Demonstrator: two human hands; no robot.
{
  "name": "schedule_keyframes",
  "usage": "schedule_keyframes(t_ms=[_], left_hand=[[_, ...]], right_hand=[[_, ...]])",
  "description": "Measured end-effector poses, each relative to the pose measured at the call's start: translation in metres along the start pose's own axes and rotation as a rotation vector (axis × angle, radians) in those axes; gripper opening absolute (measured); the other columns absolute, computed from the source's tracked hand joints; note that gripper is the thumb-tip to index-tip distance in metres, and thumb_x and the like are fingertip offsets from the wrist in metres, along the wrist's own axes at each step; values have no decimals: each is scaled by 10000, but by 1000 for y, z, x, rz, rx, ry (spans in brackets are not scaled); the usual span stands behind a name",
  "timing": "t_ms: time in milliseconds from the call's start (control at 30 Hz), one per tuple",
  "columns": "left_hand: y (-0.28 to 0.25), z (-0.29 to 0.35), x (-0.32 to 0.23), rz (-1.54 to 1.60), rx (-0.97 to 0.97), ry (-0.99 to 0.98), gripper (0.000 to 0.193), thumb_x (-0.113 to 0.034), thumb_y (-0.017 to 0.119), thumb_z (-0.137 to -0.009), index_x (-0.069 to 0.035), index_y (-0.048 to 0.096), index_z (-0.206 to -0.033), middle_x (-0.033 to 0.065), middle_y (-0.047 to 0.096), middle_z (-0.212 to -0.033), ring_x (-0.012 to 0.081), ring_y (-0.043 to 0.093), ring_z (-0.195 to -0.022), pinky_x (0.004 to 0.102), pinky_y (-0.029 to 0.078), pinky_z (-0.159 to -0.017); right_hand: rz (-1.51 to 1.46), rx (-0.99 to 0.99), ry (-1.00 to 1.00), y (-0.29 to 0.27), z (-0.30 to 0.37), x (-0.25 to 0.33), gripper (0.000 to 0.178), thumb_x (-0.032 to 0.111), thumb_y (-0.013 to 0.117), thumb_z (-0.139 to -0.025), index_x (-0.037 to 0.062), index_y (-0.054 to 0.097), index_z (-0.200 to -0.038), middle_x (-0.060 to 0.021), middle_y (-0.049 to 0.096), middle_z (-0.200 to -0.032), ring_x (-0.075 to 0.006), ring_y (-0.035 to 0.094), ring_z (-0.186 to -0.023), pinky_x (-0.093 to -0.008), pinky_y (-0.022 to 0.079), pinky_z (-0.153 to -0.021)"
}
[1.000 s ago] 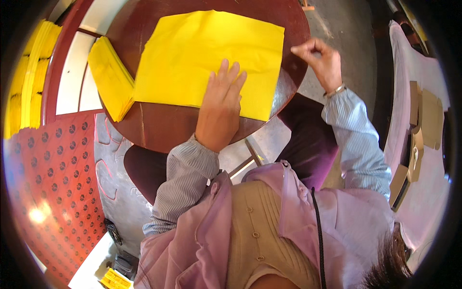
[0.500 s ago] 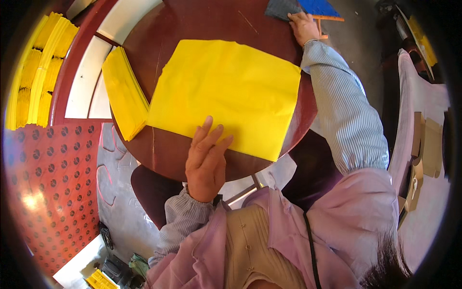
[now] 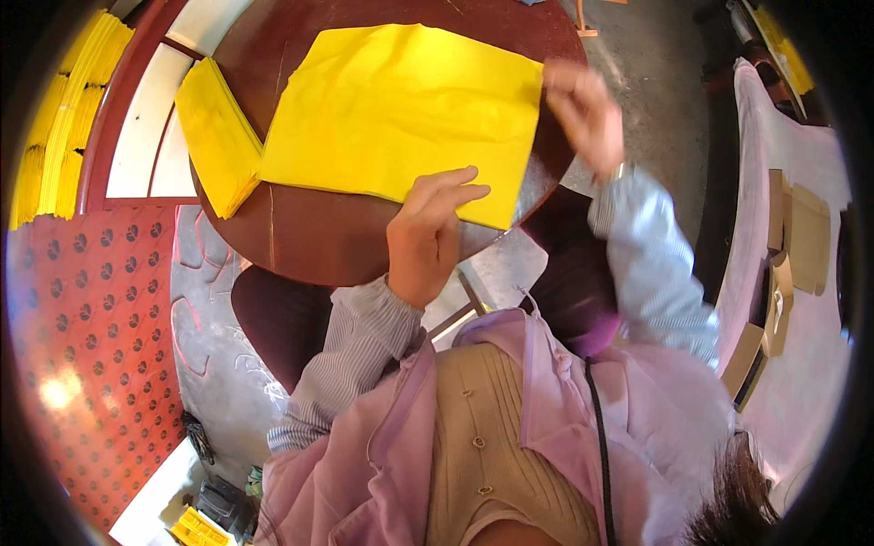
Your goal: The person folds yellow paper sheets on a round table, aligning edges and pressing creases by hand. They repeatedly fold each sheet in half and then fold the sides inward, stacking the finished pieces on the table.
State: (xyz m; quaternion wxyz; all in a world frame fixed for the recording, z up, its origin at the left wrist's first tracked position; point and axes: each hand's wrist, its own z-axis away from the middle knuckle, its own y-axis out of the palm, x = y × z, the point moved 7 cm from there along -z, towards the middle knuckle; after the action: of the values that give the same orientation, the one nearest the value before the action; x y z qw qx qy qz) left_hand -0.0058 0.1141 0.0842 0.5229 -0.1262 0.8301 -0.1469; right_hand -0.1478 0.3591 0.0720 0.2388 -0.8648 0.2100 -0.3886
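Observation:
A wide yellow sheet [image 3: 401,109], thin like paper or cloth, lies spread on a round dark red table [image 3: 319,238]. Over its near edge is my left hand [image 3: 426,232], open, the fingertips resting on or just above the sheet. My right hand [image 3: 590,118] is at the sheet's far right corner, blurred by motion; whether its fingers pinch that corner cannot be made out. To the left, a folded yellow stack [image 3: 218,136] of many layers lies slanted, one end touching the sheet's left corner.
More yellow stacks [image 3: 68,118] stand at the far left behind a red-edged white surface [image 3: 146,136]. Open cardboard boxes [image 3: 806,237] sit on a pale cloth-covered surface at right. A wooden piece [image 3: 583,18] shows past the table's far right edge. My knees are under the near rim.
My right hand has come back from the dark and blue items beyond the table to the sheet's corner. My left hand has shifted right along the near edge. The whole view has tilted.

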Motion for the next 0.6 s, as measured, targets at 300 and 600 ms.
schedule_keyframes(t_ms=[300,600], left_hand=[[27,10,40,-53,22,18,372,130,530,-958,-51,729,-1215,189,708,-1283,366,677,-1235,394,535,-1063],[33,16,44,-155,60,82,390,130,563,-943,-58,719,-1246,184,698,-1290,398,629,-1300,441,512,-1104]], right_hand=[[-93,252,-8,24,103,99,448,-124,662,-802,78,782,-1183,-98,727,-1305,-332,632,-1244,-445,493,-1069],[1,345,-59,33,108,94,459,-64,653,-811,99,764,-1226,-65,711,-1350,-321,605,-1317,-465,443,-1095]])
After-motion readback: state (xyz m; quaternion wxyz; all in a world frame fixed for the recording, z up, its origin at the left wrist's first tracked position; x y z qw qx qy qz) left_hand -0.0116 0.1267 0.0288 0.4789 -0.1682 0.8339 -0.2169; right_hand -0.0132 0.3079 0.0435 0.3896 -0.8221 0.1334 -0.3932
